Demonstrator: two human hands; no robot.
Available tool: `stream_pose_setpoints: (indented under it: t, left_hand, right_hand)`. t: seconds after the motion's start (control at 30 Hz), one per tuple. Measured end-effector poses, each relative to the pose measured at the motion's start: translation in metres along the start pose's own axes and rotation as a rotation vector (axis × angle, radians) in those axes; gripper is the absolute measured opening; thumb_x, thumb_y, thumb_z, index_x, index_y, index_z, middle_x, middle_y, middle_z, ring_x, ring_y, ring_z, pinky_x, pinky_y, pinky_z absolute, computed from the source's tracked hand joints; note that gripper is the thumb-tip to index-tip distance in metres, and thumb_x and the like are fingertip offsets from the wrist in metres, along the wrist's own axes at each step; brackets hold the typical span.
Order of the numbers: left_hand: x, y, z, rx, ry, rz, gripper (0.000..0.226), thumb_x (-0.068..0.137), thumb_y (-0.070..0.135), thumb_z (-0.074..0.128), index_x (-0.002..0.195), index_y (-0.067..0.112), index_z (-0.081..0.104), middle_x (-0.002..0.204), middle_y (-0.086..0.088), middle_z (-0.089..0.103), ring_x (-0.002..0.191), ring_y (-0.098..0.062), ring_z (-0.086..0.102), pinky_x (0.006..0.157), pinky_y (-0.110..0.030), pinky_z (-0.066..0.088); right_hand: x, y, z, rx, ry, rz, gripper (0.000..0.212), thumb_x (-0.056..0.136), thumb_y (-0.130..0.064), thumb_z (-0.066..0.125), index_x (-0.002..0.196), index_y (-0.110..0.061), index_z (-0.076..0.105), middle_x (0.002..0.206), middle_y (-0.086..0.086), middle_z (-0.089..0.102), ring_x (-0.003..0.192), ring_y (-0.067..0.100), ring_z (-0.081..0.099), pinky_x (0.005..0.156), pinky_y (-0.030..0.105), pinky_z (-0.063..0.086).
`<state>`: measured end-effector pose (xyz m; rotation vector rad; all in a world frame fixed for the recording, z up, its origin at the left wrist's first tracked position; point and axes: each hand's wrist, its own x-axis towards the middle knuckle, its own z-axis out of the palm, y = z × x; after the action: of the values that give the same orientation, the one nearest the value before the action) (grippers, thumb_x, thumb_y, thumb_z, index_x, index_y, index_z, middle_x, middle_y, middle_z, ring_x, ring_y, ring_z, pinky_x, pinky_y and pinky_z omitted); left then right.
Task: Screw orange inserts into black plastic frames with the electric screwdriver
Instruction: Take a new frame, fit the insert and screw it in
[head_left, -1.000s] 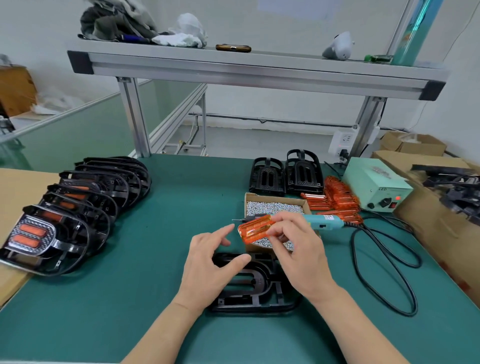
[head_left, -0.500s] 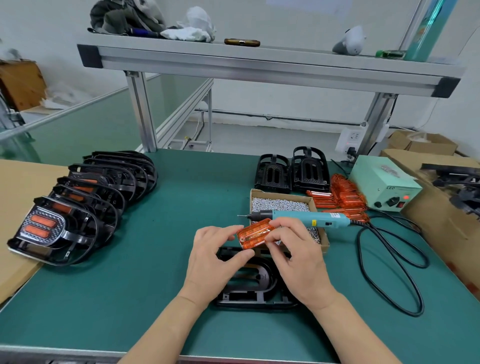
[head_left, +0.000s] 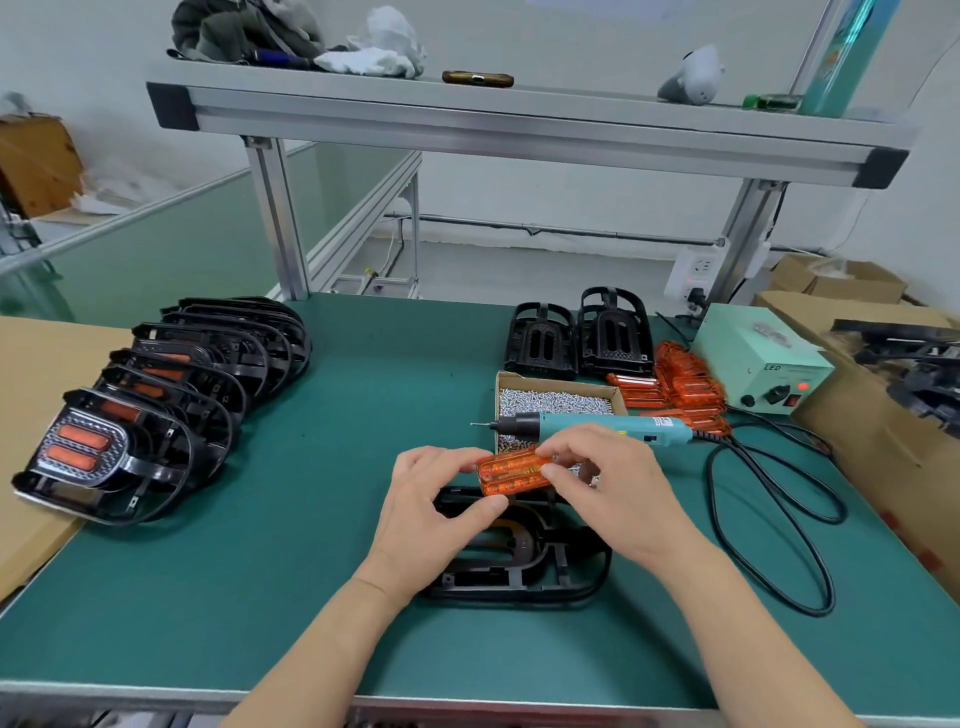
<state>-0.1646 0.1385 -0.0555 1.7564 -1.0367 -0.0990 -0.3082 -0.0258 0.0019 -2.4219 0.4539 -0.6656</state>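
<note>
At bench centre: left hand (head_left: 439, 499) and right hand (head_left: 605, 480) both pinch orange insert (head_left: 511, 472) just above black frame (head_left: 519, 551). Step: seating insert. Next: align, press in, then take electric screwdriver (head_left: 592, 427) lying across screw box (head_left: 558, 402).

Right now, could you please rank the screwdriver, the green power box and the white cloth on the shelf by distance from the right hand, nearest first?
1. screwdriver, just behind the right hand.
2. green power box, back right on the table.
3. white cloth, up on the top shelf.
</note>
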Motion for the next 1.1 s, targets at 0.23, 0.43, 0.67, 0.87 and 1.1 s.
stream_pose_setpoints:
  t: [0.23,0.43,0.67,0.87,1.1]
  left_hand:
    - [0.000,0.000,-0.003,-0.240,0.052,-0.130,0.038,0.084,0.055,0.051,0.119,0.048,0.063,0.108,0.019,0.064,0.119,-0.007,0.049,0.099,-0.012,0.035]
    - [0.006,-0.009,-0.011,-0.586,0.268,-0.293,0.035,0.091,0.027,0.044,0.104,0.011,0.073,0.100,-0.004,0.071,0.111,-0.025,0.062,0.106,-0.041,0.044]
    - [0.006,-0.010,-0.008,-0.385,0.163,-0.325,0.027,0.076,0.006,0.054,0.087,0.020,0.075,0.097,0.004,0.073,0.095,-0.001,0.063,0.082,-0.011,0.044]
    - [0.004,-0.008,-0.007,-0.200,0.041,-0.282,0.032,0.065,0.017,0.054,0.088,0.030,0.072,0.101,0.010,0.067,0.105,-0.015,0.059,0.092,-0.030,0.047]
    - [0.005,-0.004,-0.002,0.133,-0.209,-0.113,0.045,0.065,0.027,0.054,0.109,0.030,0.064,0.115,0.016,0.055,0.118,-0.005,0.042,0.100,-0.018,0.034]
  right_hand:
    - [0.000,-0.010,0.008,0.105,-0.036,0.200,0.011,0.085,-0.014,0.078,0.084,-0.025,0.074,0.078,-0.014,0.073,0.075,0.001,0.068,0.076,0.017,0.052]
    - [-0.014,-0.019,0.019,0.029,-0.110,0.173,0.008,0.085,-0.022,0.078,0.082,-0.028,0.074,0.078,-0.018,0.069,0.079,-0.003,0.061,0.068,0.009,0.041]
    - [-0.026,-0.029,0.037,-0.116,-0.131,0.178,0.004,0.087,-0.032,0.074,0.087,-0.030,0.072,0.082,-0.018,0.059,0.076,0.002,0.052,0.071,0.024,0.042]
    - [-0.025,-0.026,0.037,-0.223,-0.211,0.152,0.004,0.089,-0.031,0.073,0.088,-0.027,0.073,0.090,-0.014,0.048,0.095,0.009,0.050,0.083,0.028,0.041]
    - [-0.021,-0.029,0.039,-0.293,-0.246,0.141,0.005,0.089,-0.030,0.071,0.089,-0.025,0.072,0.093,-0.010,0.044,0.096,0.012,0.047,0.084,0.034,0.044]
